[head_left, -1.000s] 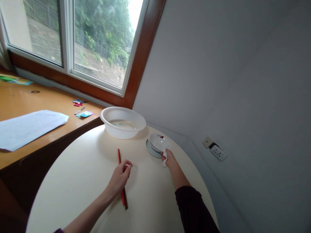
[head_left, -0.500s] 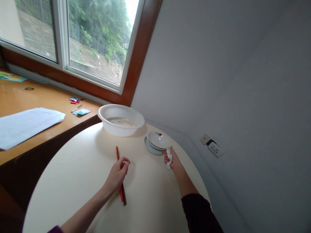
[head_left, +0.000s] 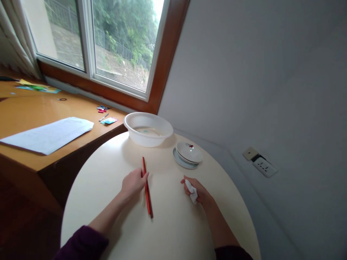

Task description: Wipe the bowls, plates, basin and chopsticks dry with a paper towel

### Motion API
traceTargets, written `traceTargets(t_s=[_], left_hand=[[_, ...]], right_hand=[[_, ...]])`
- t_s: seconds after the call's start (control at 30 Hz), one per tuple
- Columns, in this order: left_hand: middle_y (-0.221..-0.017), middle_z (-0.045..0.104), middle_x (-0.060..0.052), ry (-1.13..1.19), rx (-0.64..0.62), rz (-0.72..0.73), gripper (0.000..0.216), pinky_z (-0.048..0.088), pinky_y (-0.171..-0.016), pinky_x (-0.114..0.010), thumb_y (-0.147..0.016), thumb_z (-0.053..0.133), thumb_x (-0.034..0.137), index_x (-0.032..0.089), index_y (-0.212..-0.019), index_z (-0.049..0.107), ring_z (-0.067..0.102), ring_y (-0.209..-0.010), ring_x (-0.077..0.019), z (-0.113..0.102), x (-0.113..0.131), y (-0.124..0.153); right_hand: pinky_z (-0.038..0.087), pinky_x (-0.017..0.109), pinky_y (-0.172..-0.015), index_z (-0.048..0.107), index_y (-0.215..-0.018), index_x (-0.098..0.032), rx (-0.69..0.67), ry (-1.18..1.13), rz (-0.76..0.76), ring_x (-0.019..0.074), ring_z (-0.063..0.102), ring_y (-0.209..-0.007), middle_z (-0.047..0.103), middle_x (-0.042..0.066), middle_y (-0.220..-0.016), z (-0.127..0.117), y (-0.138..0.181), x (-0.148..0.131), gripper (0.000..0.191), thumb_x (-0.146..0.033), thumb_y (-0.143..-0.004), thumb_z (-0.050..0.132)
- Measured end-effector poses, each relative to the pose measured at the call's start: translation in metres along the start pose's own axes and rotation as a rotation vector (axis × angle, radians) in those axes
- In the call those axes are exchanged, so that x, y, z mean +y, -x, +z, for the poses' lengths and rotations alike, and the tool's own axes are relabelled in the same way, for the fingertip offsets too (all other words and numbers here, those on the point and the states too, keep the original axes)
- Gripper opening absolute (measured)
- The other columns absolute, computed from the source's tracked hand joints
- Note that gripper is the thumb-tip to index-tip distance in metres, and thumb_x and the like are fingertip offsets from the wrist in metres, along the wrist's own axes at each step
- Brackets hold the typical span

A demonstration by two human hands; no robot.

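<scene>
My left hand (head_left: 133,183) lies on the round cream table (head_left: 168,231), its fingers closed around a pair of red chopsticks (head_left: 146,187) that rest flat on the tabletop. My right hand (head_left: 197,191) sits to the right of the chopsticks, shut on a small crumpled white tissue (head_left: 192,191). Beyond it stand stacked small white dishes (head_left: 188,152) with a red mark on the top one. A white plastic basin (head_left: 148,128) holding a little water stands at the table's far edge.
A wooden desk (head_left: 32,112) under the window holds a sheet of white paper (head_left: 50,134), small coloured bits (head_left: 105,115) and a pen. A grey wall with a socket (head_left: 261,161) runs close along the table's right side.
My right hand has drawn back from the stacked dishes toward me, still holding the tissue. My left hand stays on the chopsticks. The view has shifted left.
</scene>
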State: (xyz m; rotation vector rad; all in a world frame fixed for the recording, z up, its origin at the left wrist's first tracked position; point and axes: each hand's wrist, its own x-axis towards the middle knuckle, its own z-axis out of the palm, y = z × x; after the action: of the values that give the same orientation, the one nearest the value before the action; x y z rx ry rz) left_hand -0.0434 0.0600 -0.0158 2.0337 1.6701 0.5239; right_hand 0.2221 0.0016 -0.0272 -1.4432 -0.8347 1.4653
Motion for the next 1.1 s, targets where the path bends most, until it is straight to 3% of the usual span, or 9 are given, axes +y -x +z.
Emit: traceTargets(t_s=[0.23,0.4,1.1], left_hand=[[-0.095,0.063,-0.015,-0.244,-0.03,0.045,0.034,0.039,-0.076,-0.037,-0.077,0.045,0.04,0.014,-0.093,0.059,0.056,-0.092,-0.0297,0.011,0.013,0.009],[-0.093,0.064,-0.016,-0.315,-0.026,0.045,0.03,0.041,-0.071,-0.037,-0.076,0.04,0.028,0.011,-0.092,0.059,0.058,-0.088,-0.0295,0.016,0.014,0.008],[-0.091,0.064,-0.011,-0.368,0.075,0.099,0.027,0.038,-0.071,-0.03,-0.082,0.037,0.025,0.014,-0.09,0.06,0.058,-0.085,-0.0214,0.026,0.025,0.013]], right_hand=[[0.02,0.017,-0.035,0.061,-0.064,-0.011,-0.045,0.061,-0.049,0.0039,0.033,-0.035,0.045,-0.004,-0.043,0.015,0.01,0.011,0.03,-0.04,-0.07,0.063],[0.023,0.017,-0.036,0.059,-0.062,-0.013,-0.003,-0.008,-0.093,0.004,0.034,-0.037,0.045,-0.005,-0.044,0.014,0.01,0.018,0.03,-0.043,-0.068,0.063],[0.028,0.016,-0.034,0.062,-0.066,-0.011,-0.054,-0.064,-0.103,0.0056,0.04,-0.037,0.051,-0.001,-0.048,0.012,0.016,0.016,0.024,-0.033,-0.076,0.057]])
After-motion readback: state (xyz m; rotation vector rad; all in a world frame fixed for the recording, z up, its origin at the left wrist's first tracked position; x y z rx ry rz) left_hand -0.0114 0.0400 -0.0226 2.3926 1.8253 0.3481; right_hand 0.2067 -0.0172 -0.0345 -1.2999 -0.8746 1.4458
